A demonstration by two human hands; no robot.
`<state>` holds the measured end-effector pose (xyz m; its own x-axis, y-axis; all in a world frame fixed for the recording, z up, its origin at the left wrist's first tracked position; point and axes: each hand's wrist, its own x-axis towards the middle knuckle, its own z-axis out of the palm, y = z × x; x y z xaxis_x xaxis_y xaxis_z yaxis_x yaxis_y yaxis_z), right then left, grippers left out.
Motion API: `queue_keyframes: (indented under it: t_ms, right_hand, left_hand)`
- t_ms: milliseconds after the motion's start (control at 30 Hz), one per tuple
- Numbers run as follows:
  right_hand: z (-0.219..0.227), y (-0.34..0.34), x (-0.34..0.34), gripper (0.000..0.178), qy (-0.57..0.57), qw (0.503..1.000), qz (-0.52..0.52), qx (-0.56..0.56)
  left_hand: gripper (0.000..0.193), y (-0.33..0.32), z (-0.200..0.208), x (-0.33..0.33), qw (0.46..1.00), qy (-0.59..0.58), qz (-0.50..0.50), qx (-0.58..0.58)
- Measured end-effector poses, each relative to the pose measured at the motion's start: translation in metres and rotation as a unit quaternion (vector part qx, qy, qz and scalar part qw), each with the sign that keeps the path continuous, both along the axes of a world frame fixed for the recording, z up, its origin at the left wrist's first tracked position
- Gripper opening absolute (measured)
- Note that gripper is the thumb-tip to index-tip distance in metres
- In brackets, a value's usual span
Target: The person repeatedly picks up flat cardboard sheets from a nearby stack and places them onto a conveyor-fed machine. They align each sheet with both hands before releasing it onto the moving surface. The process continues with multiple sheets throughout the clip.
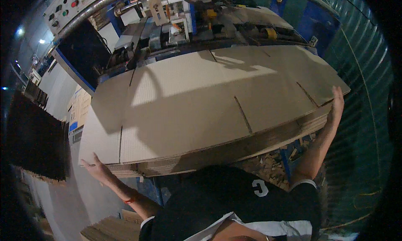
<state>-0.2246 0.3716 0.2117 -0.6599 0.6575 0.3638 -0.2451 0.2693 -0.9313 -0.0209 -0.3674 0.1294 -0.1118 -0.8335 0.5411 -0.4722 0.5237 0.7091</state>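
A wide slotted cardboard sheet [188, 123] lies on top of a stack of similar sheets [163, 169] in front of me, its far edge against a machine. At the stack's near left corner is my left hand [99, 170], thumb and fingers apart, touching the cardboard edge. My right hand [336, 107] rests along the right end of the stack, fingers stretched out and pointing away from me. Neither hand appears closed around a sheet. The undersides of both hands are partly hidden.
Beyond the sheets stands the machine [180, 29] with rollers and a control panel [69, 8] at upper left. Cardboard scraps [270, 165] lie below the stack. A green corrugated wall [366, 98] runs along the right. More cardboard [111, 229] sits at lower left.
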Motion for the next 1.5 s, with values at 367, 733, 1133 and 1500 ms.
queue_keyframes:
  t_ms: [367, 733, 1133, 1500]
  right_hand:
    - [-0.049, 0.041, -0.036, 0.047, 0.158, 0.972, -0.005, -0.172]
    - [-0.016, -0.086, 0.110, 0.038, 0.040, 0.984, -0.041, 0.169]
    - [-0.063, -0.156, 0.118, 0.026, 0.024, 0.739, 0.334, 0.584]
    - [-0.057, -0.163, 0.083, 0.045, -0.004, 0.658, 0.399, 0.638]
  left_hand:
    - [0.084, -0.015, 0.071, -0.024, 0.999, 0.015, -0.040, -0.024]
    - [0.043, -0.041, -0.005, 0.002, 0.807, 0.378, -0.299, 0.341]
    - [0.042, 0.141, 0.032, -0.025, 0.698, -0.327, -0.599, -0.215]
    - [0.047, 0.124, 0.028, -0.049, 0.677, -0.334, -0.606, -0.249]
